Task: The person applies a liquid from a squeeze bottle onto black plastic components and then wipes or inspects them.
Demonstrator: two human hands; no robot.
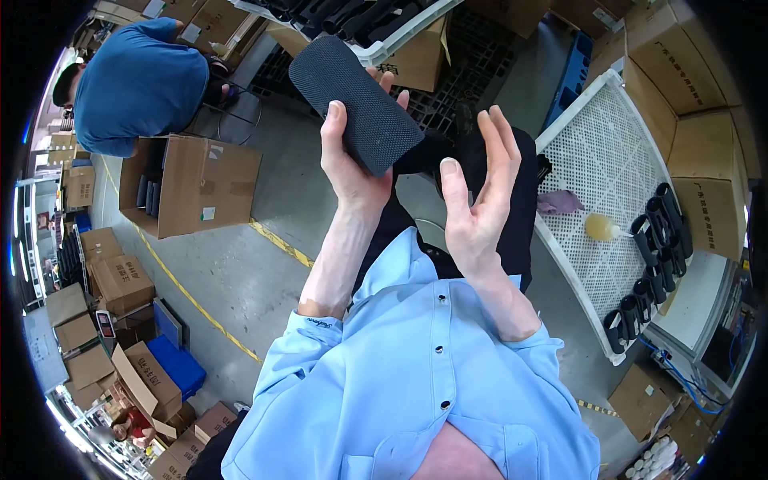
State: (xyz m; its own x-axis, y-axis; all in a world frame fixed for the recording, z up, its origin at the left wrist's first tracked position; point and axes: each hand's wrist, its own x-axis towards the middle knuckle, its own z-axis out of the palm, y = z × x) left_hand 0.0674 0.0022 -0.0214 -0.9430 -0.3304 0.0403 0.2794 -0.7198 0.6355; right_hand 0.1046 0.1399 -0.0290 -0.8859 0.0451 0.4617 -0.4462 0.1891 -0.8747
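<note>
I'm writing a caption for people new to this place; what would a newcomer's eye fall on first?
Probably the dark mesh-covered block in the left hand, at upper centre, with the open right hand beside it. Next comes the white perforated tray on the right, with dark parts along its right edge.

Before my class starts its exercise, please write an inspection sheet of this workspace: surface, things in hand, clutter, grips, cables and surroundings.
Surface: white perforated tray at the right, black parts along its right side.
Things in hand: one dark mesh-covered cylinder, tilted.
Clutter: purple cloth and yellowish bottle on the tray.
Grips: left grip holds the cylinder; right grip is open and holds nothing.
Cables: blue cable at lower right.
Surroundings: co-worker at upper left, near an open cardboard box; yellow tape on the floor.
</note>
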